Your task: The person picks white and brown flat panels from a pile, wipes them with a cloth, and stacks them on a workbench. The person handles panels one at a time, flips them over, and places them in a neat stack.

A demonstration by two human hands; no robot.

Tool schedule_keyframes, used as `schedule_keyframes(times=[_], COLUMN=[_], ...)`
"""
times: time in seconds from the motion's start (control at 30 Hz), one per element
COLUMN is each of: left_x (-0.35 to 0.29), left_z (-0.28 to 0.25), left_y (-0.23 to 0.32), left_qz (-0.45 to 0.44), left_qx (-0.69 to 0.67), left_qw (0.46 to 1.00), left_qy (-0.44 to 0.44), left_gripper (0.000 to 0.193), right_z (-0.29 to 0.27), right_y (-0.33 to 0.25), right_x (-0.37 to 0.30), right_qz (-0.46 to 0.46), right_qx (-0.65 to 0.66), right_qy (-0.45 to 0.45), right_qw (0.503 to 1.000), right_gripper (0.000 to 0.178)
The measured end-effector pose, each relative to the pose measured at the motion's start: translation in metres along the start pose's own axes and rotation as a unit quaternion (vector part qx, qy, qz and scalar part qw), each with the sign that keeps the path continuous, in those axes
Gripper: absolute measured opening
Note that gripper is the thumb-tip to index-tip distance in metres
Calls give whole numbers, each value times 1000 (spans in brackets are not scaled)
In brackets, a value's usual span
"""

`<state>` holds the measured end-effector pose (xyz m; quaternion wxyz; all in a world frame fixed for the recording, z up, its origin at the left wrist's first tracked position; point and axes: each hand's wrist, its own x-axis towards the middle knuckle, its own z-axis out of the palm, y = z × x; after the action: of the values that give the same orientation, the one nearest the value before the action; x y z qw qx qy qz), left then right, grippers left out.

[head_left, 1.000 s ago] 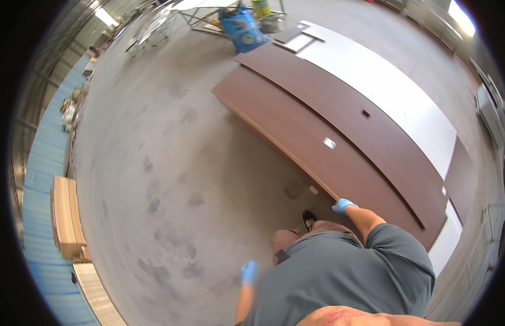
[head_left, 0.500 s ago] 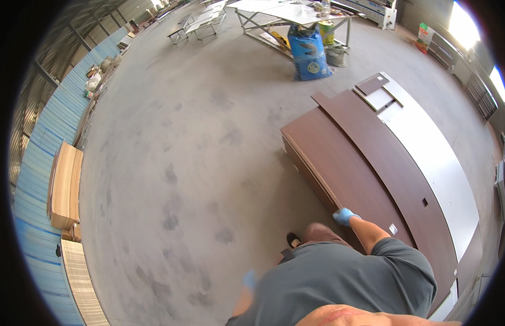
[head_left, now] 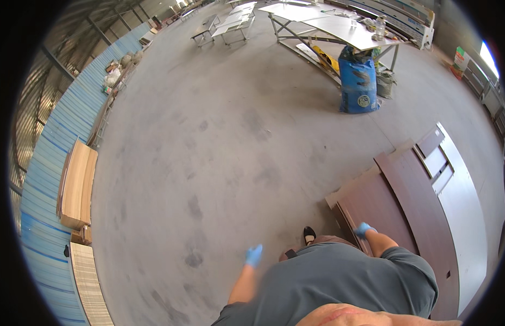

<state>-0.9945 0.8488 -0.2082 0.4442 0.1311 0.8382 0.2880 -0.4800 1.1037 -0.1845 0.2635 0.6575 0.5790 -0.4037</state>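
My right hand [head_left: 363, 230], in a light blue glove, is at the left edge of a stack of dark brown panels [head_left: 374, 209] on my right. Its fingers look curled over a brown panel's edge, partly hidden by the hand itself. A narrow brown strip [head_left: 345, 217] runs along that edge. My left hand [head_left: 253, 255], gloved in the same blue, hangs over the floor with its fingers stretched out and nothing in it. Across the stack lie a longer brown panel [head_left: 421, 201] and a pale grey sheet [head_left: 464, 217], with a small brown piece [head_left: 430, 142] at the far end.
A blue sack [head_left: 358, 84] stands by a white-topped table [head_left: 339, 24] ahead. Lower white tables [head_left: 236, 22] are farther off. Wood-coloured boards [head_left: 79, 185] and a slatted panel [head_left: 89, 285] lean along the blue wall [head_left: 46, 217] at left. Grey concrete floor [head_left: 220, 146] lies between.
My right hand has moved along the stack toward its far left corner. My left hand has risen forward into fuller view. The whole scene has shifted down and right in the picture.
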Motion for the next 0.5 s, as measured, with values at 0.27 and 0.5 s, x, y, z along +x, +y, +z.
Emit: schedule_keyframes(times=[0.27, 0.5], left_x=[118, 363], left_z=[-55, -129], left_y=[84, 302], left_qz=[-218, -26], left_qx=[120, 476], left_qw=[967, 858], left_qy=[-55, -191], left_gripper=[36, 47], right_z=[-246, -351], right_y=[-397, -544], right_x=[155, 272], right_qz=[-272, -209], right_qx=[94, 4], right_qy=[115, 42], right_qw=[951, 977], right_gripper=[53, 53])
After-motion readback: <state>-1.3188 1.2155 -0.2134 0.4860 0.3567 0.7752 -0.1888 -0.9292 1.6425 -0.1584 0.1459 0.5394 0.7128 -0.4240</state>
